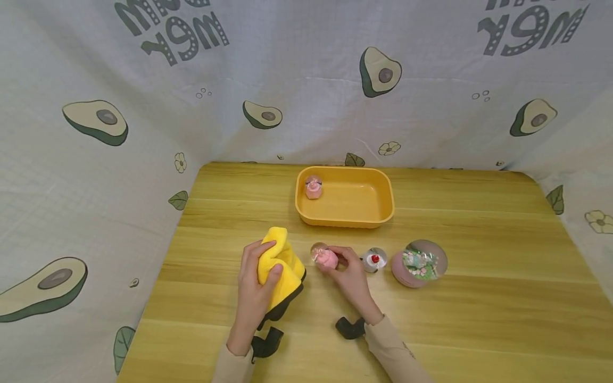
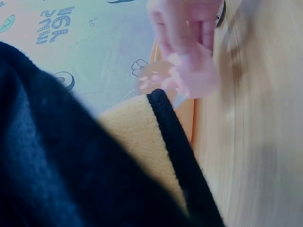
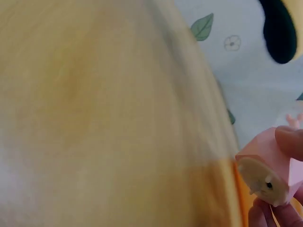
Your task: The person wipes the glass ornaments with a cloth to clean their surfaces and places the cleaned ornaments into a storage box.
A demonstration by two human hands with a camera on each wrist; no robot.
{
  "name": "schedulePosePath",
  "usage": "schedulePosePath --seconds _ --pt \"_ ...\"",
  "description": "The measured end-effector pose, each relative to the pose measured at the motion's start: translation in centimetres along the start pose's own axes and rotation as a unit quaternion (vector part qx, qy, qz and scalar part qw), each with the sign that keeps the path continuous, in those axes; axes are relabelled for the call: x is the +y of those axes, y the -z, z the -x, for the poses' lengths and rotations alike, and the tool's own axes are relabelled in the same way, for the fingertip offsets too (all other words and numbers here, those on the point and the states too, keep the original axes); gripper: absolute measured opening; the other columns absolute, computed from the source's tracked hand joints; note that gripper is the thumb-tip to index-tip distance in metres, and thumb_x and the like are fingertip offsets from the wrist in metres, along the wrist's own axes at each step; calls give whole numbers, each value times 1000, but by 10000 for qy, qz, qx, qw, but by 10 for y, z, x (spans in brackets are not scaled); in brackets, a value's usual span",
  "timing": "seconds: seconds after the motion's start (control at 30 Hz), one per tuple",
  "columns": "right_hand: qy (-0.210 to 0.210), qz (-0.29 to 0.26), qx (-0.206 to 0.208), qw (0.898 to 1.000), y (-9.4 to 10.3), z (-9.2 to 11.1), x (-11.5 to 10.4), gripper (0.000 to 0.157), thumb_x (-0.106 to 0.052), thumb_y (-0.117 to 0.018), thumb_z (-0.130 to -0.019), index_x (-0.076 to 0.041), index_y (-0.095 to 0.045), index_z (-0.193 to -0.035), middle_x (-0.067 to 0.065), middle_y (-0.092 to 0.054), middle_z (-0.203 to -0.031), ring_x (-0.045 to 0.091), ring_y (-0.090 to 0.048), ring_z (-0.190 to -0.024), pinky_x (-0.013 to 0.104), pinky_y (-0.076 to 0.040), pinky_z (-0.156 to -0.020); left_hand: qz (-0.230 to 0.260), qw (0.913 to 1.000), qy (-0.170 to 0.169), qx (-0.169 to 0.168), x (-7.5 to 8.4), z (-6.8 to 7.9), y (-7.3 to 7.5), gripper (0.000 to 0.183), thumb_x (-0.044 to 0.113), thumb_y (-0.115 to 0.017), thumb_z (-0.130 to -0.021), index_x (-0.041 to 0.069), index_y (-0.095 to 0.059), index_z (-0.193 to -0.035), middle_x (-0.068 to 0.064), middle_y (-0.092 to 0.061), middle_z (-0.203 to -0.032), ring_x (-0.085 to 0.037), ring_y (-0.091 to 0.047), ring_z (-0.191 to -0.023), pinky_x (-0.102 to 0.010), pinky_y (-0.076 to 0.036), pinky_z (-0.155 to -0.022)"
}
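Note:
My left hand [image 1: 254,282] grips a yellow cloth [image 1: 281,266] with a dark edging, bunched up between thumb and fingers. In the left wrist view the cloth's dark underside fills much of the lower left. My right hand [image 1: 351,276] pinches a small snow globe [image 1: 325,256] by its pink base, tilted with the clear ball toward the cloth. The right wrist view shows the pale underside of its faceted pink base [image 3: 265,175]. Right of that hand stands a small globe with a red ball inside [image 1: 374,259], and beyond it a larger snow globe [image 1: 419,263] on a pink base.
A yellow-orange tray [image 1: 345,218] stands at the back of the wooden table [image 1: 479,319], with another small pink-based globe [image 1: 313,189] in its left corner. A white curtain [image 1: 306,80] printed with avocados hangs behind and beside the table.

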State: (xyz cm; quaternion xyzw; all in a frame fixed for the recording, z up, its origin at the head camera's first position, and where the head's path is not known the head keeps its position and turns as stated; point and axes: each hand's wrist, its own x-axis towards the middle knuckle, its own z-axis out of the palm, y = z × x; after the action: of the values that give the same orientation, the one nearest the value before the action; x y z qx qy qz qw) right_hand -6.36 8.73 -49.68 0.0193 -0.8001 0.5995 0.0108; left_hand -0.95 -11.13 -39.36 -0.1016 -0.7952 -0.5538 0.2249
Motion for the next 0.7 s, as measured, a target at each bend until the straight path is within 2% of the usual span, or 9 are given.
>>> schedulePosePath --seconds 0.17,0.3,0.5,0.7 --pt "-172 -544 -82 9983 7 2 -17 44 -1 -80 -74 3 -63 -114 14 -55 -114 26 -54 -108 27 -46 -90 -6 9999 83 -63 0 -1 -2 37 -6 -64 -82 -6 -54 -118 -24 -50 -110 -24 -51 -92 -29 -44 -76" --pt "-73 -933 -33 9956 14 5 -32 44 4 -77 -74 5 -62 -115 15 -54 -113 25 -53 -107 23 -47 -88 8 9999 104 -102 0 -2 -4 37 -6 -64 -82 -5 -54 -118 -24 -50 -111 -25 -51 -92 -30 -45 -76" --pt "657 -1329 49 9889 26 8 -52 45 16 -71 -74 10 -57 -117 19 -53 -115 21 -53 -106 21 -47 -87 29 9998 72 -176 0 -3 -7 37 -4 -64 -83 -5 -54 -119 -23 -51 -111 -26 -51 -93 -31 -45 -77" --pt "1554 -1907 121 9692 34 12 -64 50 23 -65 -73 15 -48 -120 18 -53 -118 19 -52 -108 21 -45 -88 126 9997 50 -186 1 -4 -10 36 -1 -63 -84 -5 -54 -120 -23 -52 -113 -25 -51 -96 -31 -45 -80"
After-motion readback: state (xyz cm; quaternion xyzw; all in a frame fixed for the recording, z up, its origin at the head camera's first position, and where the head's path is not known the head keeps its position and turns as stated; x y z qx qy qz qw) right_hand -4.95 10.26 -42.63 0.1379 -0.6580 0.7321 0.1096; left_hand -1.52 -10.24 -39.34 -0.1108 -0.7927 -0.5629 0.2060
